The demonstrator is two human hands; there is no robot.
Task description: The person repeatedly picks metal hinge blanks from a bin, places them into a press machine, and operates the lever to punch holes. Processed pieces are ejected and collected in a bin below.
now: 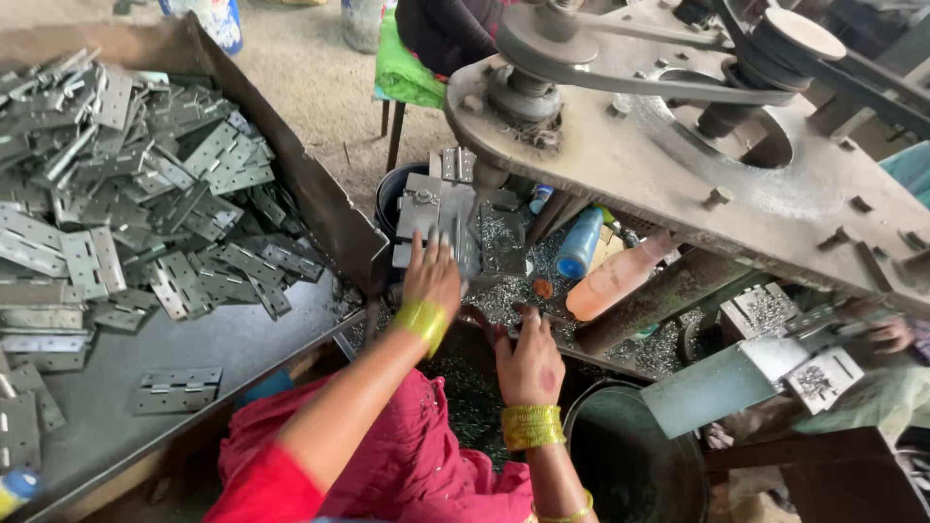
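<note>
Left hand (432, 276) laid flat, fingers spread, on hinge (438, 208) seated in grey fixture (489, 237) at frame centre, pressed down so part is kept square under machine head (668, 145). Right hand (528, 363) rested knuckles-up at bench edge below; grip cannot be told. Hinge pile (145, 194) kept in tray (320, 199), upper left (within left-arm reach). Dark bucket (630, 465) set lower right.

I have one view only, from the head camera, looking steeply down and slightly forward over the lap. It sits close above the left hand (432, 276) and right hand (529, 363). The tray (232, 339) fills the left edge, the machine plate (620, 155) crosses the upper right corner, and floor shows along the top edge.
</note>
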